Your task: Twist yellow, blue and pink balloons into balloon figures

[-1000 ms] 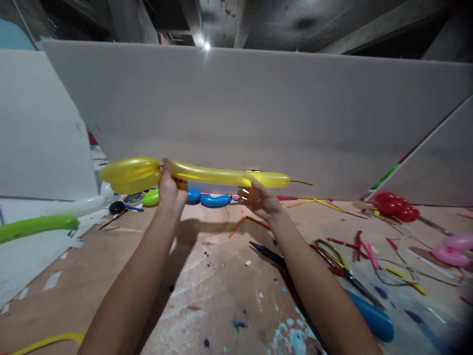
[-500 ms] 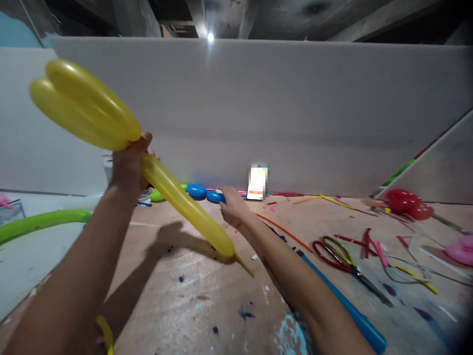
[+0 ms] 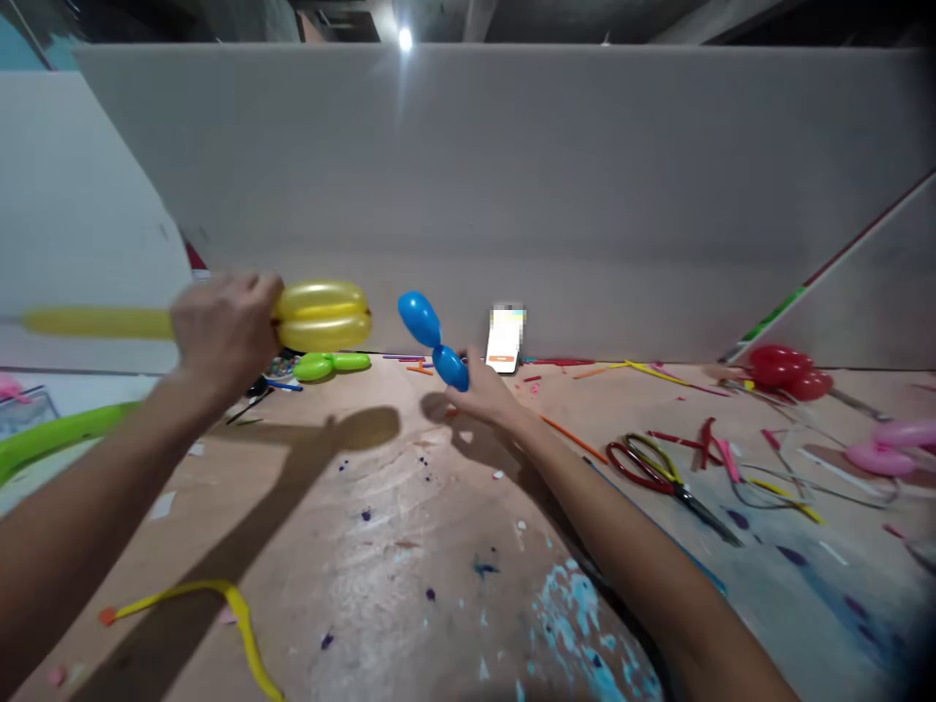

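My left hand [image 3: 228,327] is closed round a long yellow balloon [image 3: 326,317]. Its looped double end points right toward the middle, while the single tube runs out left behind the fist. In my right hand [image 3: 483,390] I grip a small blue balloon [image 3: 420,318] twisted into two bubbles, lifted above the table and tilted up to the left. The fingertips hold the lower bubble; part of it is hidden by the hand. A gap separates the blue balloon from the yellow loops. Below the yellow balloon lies a small green twisted balloon [image 3: 314,367] on the table.
A lit phone [image 3: 504,339] leans on the grey panel [image 3: 585,195]. Scissors [image 3: 673,483], red balloons [image 3: 782,370] and a pink balloon [image 3: 884,448] lie right, among balloon scraps. A limp yellow balloon [image 3: 245,624] is at front left, a long green balloon [image 3: 65,434] farther left.
My right hand has picked the blue balloon up off the table. My left hand has lowered and turned the yellow balloon, so its loops now point right instead of up left.
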A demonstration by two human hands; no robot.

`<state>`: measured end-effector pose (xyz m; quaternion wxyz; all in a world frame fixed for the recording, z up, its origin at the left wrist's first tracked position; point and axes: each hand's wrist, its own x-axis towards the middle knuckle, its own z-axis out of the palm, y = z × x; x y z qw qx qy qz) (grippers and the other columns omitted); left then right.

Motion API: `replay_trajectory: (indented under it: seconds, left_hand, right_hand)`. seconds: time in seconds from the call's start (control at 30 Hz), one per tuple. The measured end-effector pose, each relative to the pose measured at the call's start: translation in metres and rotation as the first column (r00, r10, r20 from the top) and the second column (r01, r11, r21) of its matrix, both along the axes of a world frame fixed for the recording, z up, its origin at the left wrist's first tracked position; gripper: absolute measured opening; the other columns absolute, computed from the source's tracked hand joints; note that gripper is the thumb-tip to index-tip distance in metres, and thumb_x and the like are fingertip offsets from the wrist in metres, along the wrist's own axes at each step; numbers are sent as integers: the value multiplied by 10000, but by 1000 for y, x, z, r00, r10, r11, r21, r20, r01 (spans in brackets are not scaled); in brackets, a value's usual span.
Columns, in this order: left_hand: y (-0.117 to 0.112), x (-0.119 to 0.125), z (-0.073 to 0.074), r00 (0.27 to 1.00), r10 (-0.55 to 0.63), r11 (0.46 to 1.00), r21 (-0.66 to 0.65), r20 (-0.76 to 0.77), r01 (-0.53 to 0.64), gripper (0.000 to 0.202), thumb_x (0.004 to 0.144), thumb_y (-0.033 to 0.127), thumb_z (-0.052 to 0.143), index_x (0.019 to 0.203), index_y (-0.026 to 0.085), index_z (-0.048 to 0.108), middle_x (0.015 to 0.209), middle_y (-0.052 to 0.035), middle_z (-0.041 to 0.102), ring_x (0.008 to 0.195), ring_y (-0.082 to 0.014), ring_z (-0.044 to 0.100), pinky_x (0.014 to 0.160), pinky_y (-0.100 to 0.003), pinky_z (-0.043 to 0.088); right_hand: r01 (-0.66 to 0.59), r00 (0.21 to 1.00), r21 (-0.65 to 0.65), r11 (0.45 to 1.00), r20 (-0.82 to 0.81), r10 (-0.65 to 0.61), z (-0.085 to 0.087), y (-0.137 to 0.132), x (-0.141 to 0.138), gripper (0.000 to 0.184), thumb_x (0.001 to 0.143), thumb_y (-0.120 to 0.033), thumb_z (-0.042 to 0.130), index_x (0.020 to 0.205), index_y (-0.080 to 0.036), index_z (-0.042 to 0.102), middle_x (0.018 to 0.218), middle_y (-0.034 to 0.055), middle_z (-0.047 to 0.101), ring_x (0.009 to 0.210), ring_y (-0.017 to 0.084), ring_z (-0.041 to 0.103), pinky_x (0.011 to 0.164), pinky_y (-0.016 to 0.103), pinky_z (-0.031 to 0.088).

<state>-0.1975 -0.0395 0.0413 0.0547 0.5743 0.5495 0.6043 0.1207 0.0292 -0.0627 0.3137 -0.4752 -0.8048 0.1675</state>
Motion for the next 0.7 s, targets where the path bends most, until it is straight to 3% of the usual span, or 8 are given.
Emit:
replay_trajectory:
  seconds: [0.1,0.2,0.27,0.33,0.43,0.5,0.6,0.7]
  left_hand:
    - [16,8,-51,992,-39,991,-129,-120,23,353,628,285,768,960,280,648,936,-3,624,1455,-324,96,1121,-418,217]
    - [17,30,-78,985,-131,955,-281,-109,96,748,310,244,901,1018,248,658,1043,-38,613,1372,-431,270,1139,-510,163]
    - [9,58,-79,939,-317,902,-346,-131,257,938,234,239,913,1130,248,635,1274,-92,556,1320,-427,359,1128,-511,219]
    - [0,91,-73,875,-468,856,-308,-125,414,981,384,276,895,1297,273,533,1454,-102,416,1336,-367,367,1127,-487,244]
    - [-2,134,-65,776,-631,727,-333,20,600,672,605,253,801,1246,262,598,1270,-122,592,1128,-305,567,942,-419,450]
    - [5,150,-67,766,-633,711,-308,111,632,526,577,189,806,1091,227,698,1120,-124,665,992,-275,621,855,-361,483]
    - [15,160,-77,744,-624,680,-302,239,668,600,471,114,830,1050,216,710,1036,-110,690,910,-256,635,796,-336,486]
    - [16,166,-88,834,-547,747,-404,77,528,494,538,226,807,1014,199,679,981,-83,688,870,-250,631,798,-379,481]
  right_hand:
    - [-55,997,-15,998,-58,54,8,-31,23,509,771,-419,613,1232,-244,486,907,61,639,722,215,574,623,320,395]
    - [-127,985,-57,990,-124,119,7,-48,43,361,775,-490,641,1034,-239,624,834,48,643,704,202,573,613,313,403]
    - [-227,963,-164,960,-182,196,5,-53,54,287,799,-488,629,908,-224,653,743,30,627,626,166,555,555,284,396]
    - [-375,916,-313,872,-271,297,3,-54,64,273,829,-477,605,905,-220,658,671,5,604,540,130,530,489,254,384]
    - [-568,813,-467,677,-450,371,4,-54,76,290,836,-478,597,926,-207,647,617,-20,576,483,106,515,437,226,387]
    - [-616,769,-515,596,-558,313,4,-53,82,322,825,-507,597,917,-200,627,579,-28,556,463,102,502,419,217,386]
    - [-604,726,-536,590,-675,130,0,-48,87,360,828,-545,572,903,-194,600,540,-26,540,443,99,475,408,212,377]
    - [-625,660,-555,548,-751,-7,-7,-43,88,416,812,-579,567,895,-173,597,635,10,583,538,120,541,496,243,458]
